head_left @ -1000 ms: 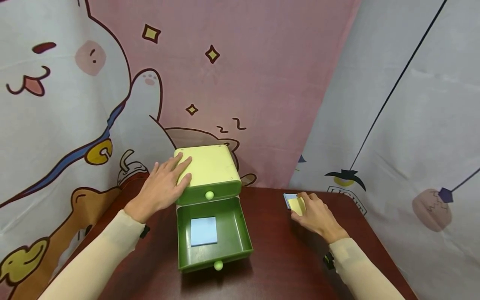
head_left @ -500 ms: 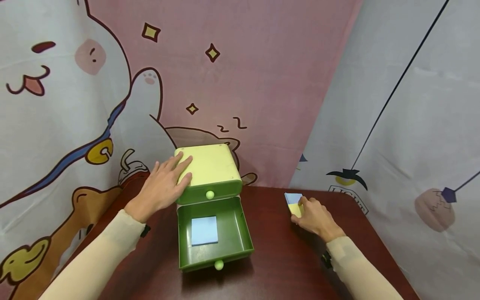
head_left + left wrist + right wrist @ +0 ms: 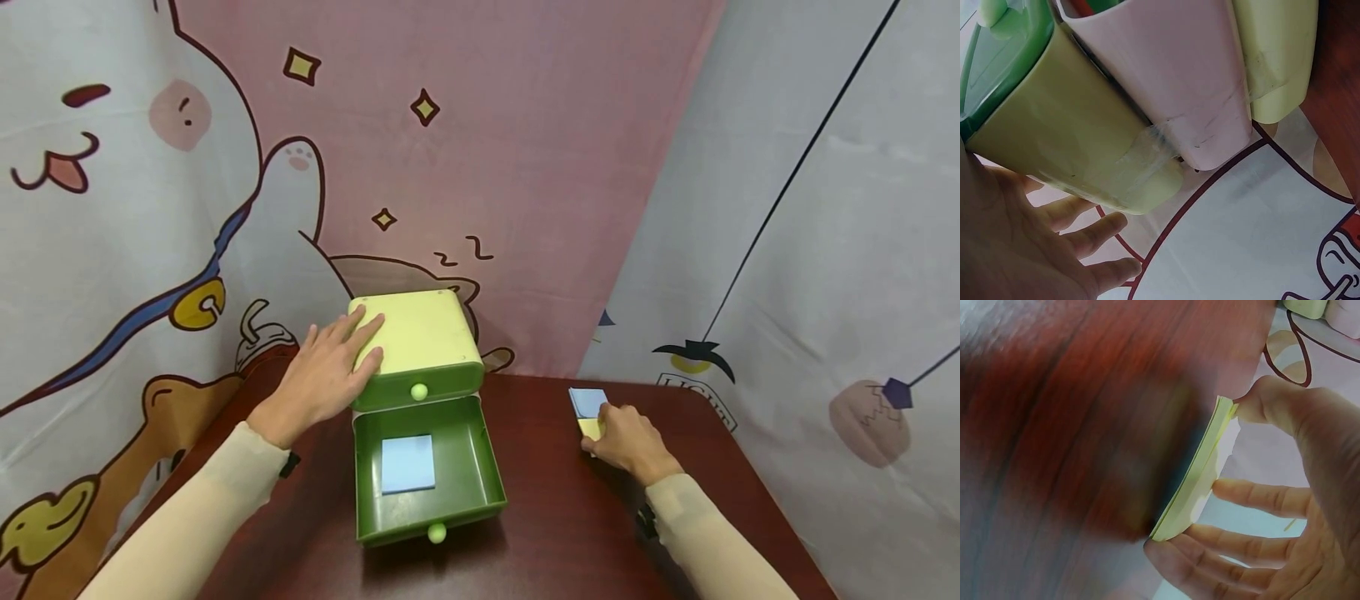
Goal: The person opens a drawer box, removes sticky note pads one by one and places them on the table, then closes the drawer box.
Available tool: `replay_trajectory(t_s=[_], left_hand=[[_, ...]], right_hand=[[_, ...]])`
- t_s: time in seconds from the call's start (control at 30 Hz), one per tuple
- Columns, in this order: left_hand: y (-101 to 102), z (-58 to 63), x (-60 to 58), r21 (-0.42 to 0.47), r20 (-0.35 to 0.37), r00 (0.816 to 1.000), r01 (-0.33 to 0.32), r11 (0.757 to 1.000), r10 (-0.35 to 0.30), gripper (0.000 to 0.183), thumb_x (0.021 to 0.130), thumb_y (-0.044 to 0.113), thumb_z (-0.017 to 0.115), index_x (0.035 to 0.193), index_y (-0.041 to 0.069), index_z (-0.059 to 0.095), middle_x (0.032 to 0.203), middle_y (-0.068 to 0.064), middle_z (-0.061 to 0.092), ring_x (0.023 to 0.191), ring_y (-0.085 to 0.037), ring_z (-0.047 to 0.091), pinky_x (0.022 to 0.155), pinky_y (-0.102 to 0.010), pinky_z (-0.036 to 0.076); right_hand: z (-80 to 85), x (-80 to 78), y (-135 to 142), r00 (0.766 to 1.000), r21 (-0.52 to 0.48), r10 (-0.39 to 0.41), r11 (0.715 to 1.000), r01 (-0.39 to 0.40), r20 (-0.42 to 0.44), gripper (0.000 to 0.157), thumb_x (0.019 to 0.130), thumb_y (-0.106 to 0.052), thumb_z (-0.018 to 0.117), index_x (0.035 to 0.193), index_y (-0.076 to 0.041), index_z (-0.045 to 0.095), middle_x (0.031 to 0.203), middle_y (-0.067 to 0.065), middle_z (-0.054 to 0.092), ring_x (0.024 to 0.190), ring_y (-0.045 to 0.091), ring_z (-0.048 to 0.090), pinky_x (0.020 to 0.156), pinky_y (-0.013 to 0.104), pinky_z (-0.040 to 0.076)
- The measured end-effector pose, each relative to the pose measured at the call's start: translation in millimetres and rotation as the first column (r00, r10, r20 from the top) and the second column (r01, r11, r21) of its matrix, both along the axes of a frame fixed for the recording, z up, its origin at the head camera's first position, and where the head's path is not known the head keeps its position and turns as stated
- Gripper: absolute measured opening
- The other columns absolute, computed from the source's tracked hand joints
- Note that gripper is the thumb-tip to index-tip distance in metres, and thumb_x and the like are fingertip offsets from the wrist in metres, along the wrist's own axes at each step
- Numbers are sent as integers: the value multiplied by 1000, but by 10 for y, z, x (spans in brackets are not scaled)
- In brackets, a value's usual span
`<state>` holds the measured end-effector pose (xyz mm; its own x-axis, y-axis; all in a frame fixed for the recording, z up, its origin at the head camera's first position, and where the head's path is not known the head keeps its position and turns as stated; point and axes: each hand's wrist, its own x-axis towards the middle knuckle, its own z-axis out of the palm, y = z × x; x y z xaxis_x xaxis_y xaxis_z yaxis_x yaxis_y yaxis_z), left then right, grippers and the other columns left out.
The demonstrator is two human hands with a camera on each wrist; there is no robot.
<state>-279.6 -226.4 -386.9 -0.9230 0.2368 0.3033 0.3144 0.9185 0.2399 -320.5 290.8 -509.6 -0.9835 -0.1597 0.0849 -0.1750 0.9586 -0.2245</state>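
Note:
My left hand [image 3: 318, 383] rests on the left side of the pale yellow top of a small drawer unit [image 3: 420, 329], its fingers stretched out. In the left wrist view those fingers lie along the unit's yellow upper tier [image 3: 1079, 137]. The green drawer [image 3: 465, 479] below the top one is pulled out, and a light blue sticky note pad [image 3: 407, 464] lies in it. On the right, my right hand [image 3: 630, 446] pinches a yellow sticky note pad [image 3: 1194, 481] by its edges between thumb and fingers, close over the table. Another blue sticky note pad [image 3: 588, 402] lies just behind it.
The dark red wooden table [image 3: 555, 517] carries everything. A printed cartoon cloth [image 3: 510, 167] hangs behind and along both sides. Pink [image 3: 1172, 69] and further yellow tiers of the unit show in the left wrist view, with clear tape across them.
My right hand has drawn the yellow sticky note pad a little toward me, uncovering more of the blue pad behind it. The left hand and the drawer unit stay as they were.

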Motion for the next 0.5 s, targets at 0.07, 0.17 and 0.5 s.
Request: replay_trajectory(t_s=[0.07, 0.17, 0.5], left_hand=[[-2, -1, 3, 1, 0, 1000, 1, 1000, -1, 71, 124, 59, 33, 187, 25, 32, 196, -17, 23, 177, -56, 31, 142, -84, 15], [-5, -1, 7, 1, -1, 1000, 1, 1000, -1, 71, 124, 58, 33, 187, 25, 32, 196, -18, 23, 176, -56, 31, 142, -85, 15], [-4, -5, -2, 7, 4, 1000, 6, 1000, -6, 71, 124, 59, 32, 187, 26, 31, 196, -17, 22, 177, -56, 29, 142, -84, 14]], right_hand=[[1, 3, -4, 1000, 0, -15, 1000, 15, 11, 48, 91, -39, 97, 113, -1, 76, 88, 8, 70, 71, 24, 63, 62, 39, 52], [6, 9, -14, 999, 6, -27, 1000, 26, 21, 49, 92, -40, 97, 113, -1, 77, 89, 8, 71, 72, 24, 64, 64, 40, 53], [6, 37, -25, 998, 30, -48, 998, 47, 30, 47, 91, -41, 96, 108, -2, 77, 85, 8, 69, 72, 25, 65, 64, 45, 56]])
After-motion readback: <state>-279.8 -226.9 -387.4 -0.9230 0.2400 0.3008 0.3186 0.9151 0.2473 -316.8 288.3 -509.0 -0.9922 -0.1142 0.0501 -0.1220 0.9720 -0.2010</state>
